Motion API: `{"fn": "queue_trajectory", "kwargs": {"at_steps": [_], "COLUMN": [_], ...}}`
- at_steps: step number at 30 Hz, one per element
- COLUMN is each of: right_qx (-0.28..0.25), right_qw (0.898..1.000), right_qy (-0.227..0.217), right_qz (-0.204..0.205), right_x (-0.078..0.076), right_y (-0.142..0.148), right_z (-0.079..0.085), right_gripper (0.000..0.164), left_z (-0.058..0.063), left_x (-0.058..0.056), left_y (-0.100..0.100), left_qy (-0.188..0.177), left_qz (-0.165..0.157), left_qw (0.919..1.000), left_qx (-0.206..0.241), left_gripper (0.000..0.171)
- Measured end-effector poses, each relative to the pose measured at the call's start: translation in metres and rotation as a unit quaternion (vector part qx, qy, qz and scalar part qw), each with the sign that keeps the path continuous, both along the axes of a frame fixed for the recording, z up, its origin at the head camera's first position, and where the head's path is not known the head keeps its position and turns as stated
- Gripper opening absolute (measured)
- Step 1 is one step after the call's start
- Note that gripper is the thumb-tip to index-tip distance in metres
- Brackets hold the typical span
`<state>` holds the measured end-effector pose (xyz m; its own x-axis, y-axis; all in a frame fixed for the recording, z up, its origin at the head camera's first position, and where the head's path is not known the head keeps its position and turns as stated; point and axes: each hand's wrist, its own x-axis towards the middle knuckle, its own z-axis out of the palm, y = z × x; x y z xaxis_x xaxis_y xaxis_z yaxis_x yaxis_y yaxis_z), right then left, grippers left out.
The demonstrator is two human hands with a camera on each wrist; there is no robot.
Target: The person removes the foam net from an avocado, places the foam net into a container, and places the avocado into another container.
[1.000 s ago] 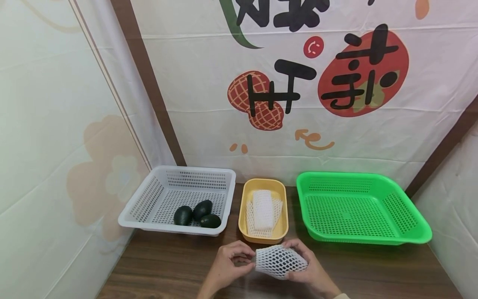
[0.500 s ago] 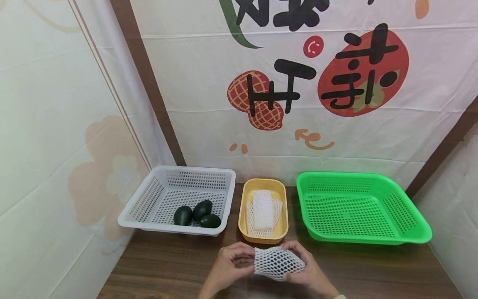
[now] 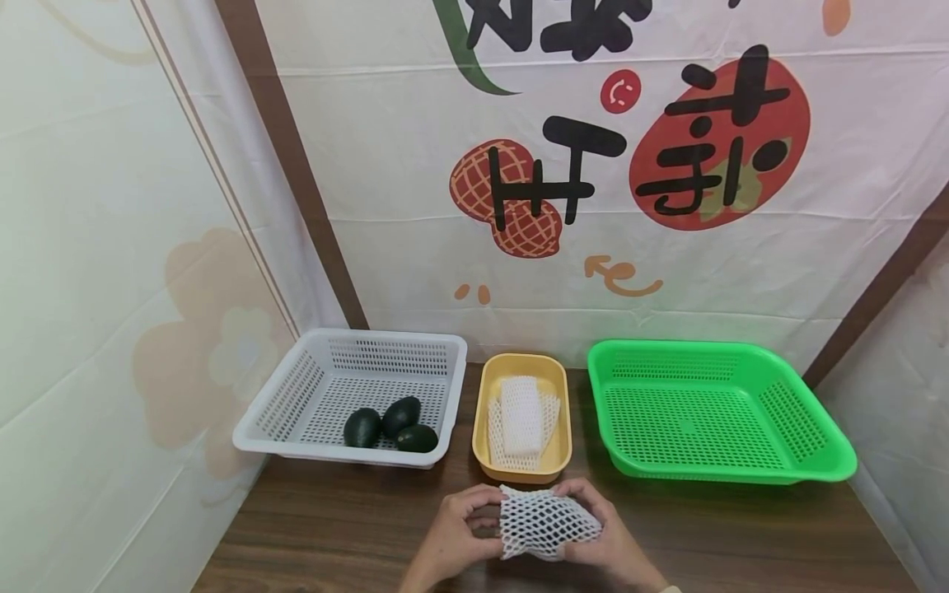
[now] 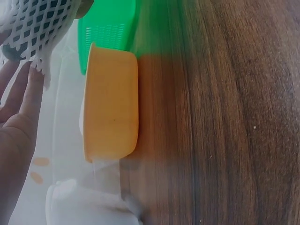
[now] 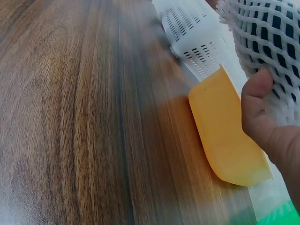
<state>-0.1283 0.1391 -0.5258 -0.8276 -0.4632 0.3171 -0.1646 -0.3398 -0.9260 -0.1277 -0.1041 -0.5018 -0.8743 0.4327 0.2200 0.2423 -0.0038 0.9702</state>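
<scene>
A white foam net sleeve (image 3: 545, 522) stretches between both hands over the table, a dark green avocado (image 4: 11, 53) showing through its mesh and at its end. My right hand (image 3: 602, 534) grips the sleeve and avocado from the right, thumb below and fingers above; its thumb presses the mesh in the right wrist view. At the sleeve's left end, my left hand (image 3: 461, 534) holds the net's edge between fingers on top and thumb underneath. Close behind the hands stands a yellow tray (image 3: 483, 461) with more white foam nets (image 3: 522, 416) inside.
A white basket (image 3: 252, 435) at the back left holds three dark green avocados (image 3: 401, 416). To the right stands a green basket (image 3: 741, 473). A printed cloth (image 3: 400, 272) hangs behind the wooden table (image 3: 326, 527).
The left fingers and thumb have spread apart at the sleeve's end, opening its edge wider. The sleeve has shifted slightly left over the avocado. The right hand keeps its grip.
</scene>
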Motion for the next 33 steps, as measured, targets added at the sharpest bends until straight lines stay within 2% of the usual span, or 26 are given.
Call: {"fn": "queue_trajectory", "kwargs": {"at_steps": [3, 6, 15, 19, 26, 33], "right_qx": [-0.003, -0.002, 0.026, 0.034, 0.031, 0.002], "right_qw": [1.000, 1.000, 0.999, 0.997, 0.998, 0.999], "right_qy": [-0.002, -0.015, -0.045, -0.061, -0.055, -0.036], "right_qz": [0.001, 0.002, -0.009, -0.012, -0.008, 0.010], "right_x": [0.000, 0.001, 0.001, 0.001, 0.001, 0.002], "right_y": [-0.001, -0.002, -0.004, -0.004, -0.005, -0.008], "right_z": [0.000, 0.000, 0.003, 0.002, 0.002, 0.003], "right_gripper": [0.056, 0.056, 0.057, 0.058, 0.058, 0.058], "left_z": [-0.008, -0.011, -0.007, -0.013, -0.014, -0.018], "left_x": [-0.003, -0.004, -0.002, -0.003, -0.001, -0.001], "left_y": [0.000, 0.001, 0.008, 0.009, 0.011, 0.013], "left_qy": [-0.011, -0.012, -0.013, 0.014, 0.066, 0.084], "left_qz": [0.006, 0.012, 0.015, 0.018, 0.024, 0.007], "left_qw": [0.9999, 0.9995, 0.9989, 0.9990, 0.9968, 0.9962], "left_qx": [-0.011, -0.028, -0.042, -0.038, -0.039, -0.021], "left_gripper": [0.039, 0.040, 0.047, 0.049, 0.049, 0.055]}}
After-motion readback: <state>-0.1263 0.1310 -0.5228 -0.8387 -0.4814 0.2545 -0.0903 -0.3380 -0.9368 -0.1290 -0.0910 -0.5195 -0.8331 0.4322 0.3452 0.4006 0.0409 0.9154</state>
